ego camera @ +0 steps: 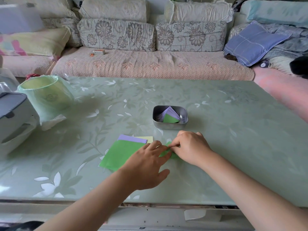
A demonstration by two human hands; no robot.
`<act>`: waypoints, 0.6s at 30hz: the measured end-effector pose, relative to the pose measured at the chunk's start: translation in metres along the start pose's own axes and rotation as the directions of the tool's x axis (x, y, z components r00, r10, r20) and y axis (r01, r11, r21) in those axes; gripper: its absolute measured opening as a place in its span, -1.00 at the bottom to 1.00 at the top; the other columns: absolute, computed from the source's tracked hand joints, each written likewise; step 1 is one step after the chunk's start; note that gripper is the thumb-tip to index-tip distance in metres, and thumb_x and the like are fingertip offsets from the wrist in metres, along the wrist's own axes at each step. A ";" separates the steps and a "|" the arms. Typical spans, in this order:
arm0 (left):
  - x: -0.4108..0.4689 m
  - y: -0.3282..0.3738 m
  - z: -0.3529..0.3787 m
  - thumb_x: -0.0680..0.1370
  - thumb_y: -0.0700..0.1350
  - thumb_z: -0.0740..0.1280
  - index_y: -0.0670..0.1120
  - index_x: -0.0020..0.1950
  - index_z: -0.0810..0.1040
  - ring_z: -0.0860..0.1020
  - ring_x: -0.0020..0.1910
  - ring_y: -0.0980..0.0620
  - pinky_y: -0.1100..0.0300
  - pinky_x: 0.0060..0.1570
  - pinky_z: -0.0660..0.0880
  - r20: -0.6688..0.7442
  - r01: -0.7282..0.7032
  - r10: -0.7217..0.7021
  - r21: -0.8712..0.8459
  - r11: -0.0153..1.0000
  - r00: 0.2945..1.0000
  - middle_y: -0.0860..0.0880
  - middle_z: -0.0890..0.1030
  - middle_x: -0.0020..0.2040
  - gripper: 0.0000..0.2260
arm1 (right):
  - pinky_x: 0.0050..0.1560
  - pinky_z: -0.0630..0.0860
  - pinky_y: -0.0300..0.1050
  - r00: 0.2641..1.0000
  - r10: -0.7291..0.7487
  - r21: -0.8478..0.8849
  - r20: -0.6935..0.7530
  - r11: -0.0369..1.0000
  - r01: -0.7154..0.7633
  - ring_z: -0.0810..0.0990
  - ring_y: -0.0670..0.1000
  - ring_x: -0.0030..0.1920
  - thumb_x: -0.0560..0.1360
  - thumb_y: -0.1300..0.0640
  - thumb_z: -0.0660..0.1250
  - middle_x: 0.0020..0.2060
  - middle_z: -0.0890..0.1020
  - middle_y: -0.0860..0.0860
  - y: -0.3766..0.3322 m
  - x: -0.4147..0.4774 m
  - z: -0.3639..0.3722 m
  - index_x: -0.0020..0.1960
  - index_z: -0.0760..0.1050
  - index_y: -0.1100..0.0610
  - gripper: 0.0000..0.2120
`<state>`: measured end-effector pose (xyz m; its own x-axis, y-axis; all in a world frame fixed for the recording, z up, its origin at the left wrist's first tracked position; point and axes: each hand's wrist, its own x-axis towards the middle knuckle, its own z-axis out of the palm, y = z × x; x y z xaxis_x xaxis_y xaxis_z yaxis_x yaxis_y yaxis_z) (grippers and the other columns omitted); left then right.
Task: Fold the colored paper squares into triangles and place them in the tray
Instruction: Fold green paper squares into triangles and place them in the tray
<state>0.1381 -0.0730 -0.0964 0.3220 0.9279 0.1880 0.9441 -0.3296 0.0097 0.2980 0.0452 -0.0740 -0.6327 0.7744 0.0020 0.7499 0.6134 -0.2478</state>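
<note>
Folding a green sheet flat on the table, at 6 o'clock from the tray and at 3 o'clock from the stack of unfolded squares. Pinching the sheet's upper edge with the right grip, thumb and fingers curled; pressing it down with the mostly straight fingertips of the left grip, closed on nothing. Probably matching corners before creasing, though hard to confirm with most of the sheet hidden under both. Bring the pinched corner exactly onto its opposite before flattening anything. Keep the left fingertips planted to stop sliding on the glossy top. Then run one finger from the fold's middle outward to both ends for a sharp, straight crease. Avoid dragging the stack's top square along. Once creased, carry toward 12 o'clock and lay on the green triangle and purple triangles already in the tray.
</note>
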 end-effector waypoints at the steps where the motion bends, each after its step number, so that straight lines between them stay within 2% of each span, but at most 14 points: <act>1: -0.001 0.002 -0.001 0.52 0.20 0.19 -0.05 0.27 0.60 0.48 0.24 -0.06 0.10 0.21 0.48 0.003 -0.012 0.012 0.011 1.000 1.000 0.02 0.58 0.24 -0.53 | 0.15 0.29 -0.06 1.000 0.006 0.001 -0.003 1.000 -0.006 0.55 -0.01 0.13 0.58 -0.12 0.28 -0.02 0.51 -0.15 0.000 0.000 0.000 0.10 0.64 -0.24 -0.81; 6: -0.002 0.010 -0.007 0.53 0.18 0.16 -0.08 0.22 0.59 0.50 0.19 -0.03 0.08 0.20 0.47 0.045 -0.027 0.029 -0.045 0.999 0.999 0.03 0.58 0.21 -0.55 | 0.16 0.28 -0.06 1.000 0.018 -0.005 -0.019 1.000 -0.018 0.55 -0.02 0.16 0.57 -0.09 0.30 0.07 0.54 -0.17 -0.003 -0.002 0.001 0.11 0.64 -0.21 -0.81; 10: -0.002 0.013 -0.006 0.54 0.22 0.03 -0.08 0.35 0.46 0.43 0.22 -0.02 0.07 0.27 0.39 0.094 0.059 -0.046 -0.142 0.988 0.994 0.01 0.50 0.27 -0.45 | 0.18 0.28 -0.03 1.000 0.002 -0.045 0.001 0.999 -0.002 0.49 0.00 0.22 0.57 -0.14 0.29 0.10 0.52 -0.14 -0.004 -0.007 0.001 0.18 0.61 -0.22 -0.78; 14: 0.004 0.012 0.002 0.56 0.16 0.03 -0.11 0.31 0.45 0.40 0.13 -0.05 0.04 0.23 0.36 0.050 0.130 -0.122 -0.221 0.967 0.991 -0.04 0.49 0.17 -0.51 | 0.18 0.27 -0.03 0.999 -0.005 -0.042 0.041 0.999 0.007 0.45 0.01 0.24 0.59 -0.16 0.26 0.10 0.49 -0.11 -0.003 -0.011 -0.001 0.26 0.56 -0.25 -0.73; 16: 0.008 0.009 0.005 0.55 0.15 0.00 -0.11 0.38 0.41 0.38 0.14 -0.06 0.05 0.26 0.34 0.061 0.155 -0.146 -0.219 0.963 0.987 -0.04 0.47 0.21 -0.47 | 0.18 0.29 -0.02 0.998 -0.014 -0.041 0.064 0.999 0.017 0.43 0.04 0.25 0.61 -0.08 0.23 0.09 0.48 -0.09 -0.002 -0.013 -0.001 0.27 0.55 -0.25 -0.73; 18: 0.013 0.008 0.005 0.55 0.17 -0.03 -0.08 0.44 0.39 0.36 0.17 -0.05 0.05 0.29 0.32 0.072 0.171 -0.160 -0.195 0.966 0.984 -0.02 0.47 0.25 -0.44 | 0.21 0.30 -0.01 0.995 -0.011 -0.007 0.104 1.000 0.012 0.41 0.05 0.26 0.60 0.10 0.16 0.10 0.47 -0.07 -0.001 -0.013 -0.001 0.29 0.54 -0.23 -0.62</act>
<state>0.1501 -0.0629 -0.0985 0.1712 0.9788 0.1124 0.9531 -0.1934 0.2326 0.3056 0.0346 -0.0728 -0.6574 0.7474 -0.0958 0.7438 0.6234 -0.2412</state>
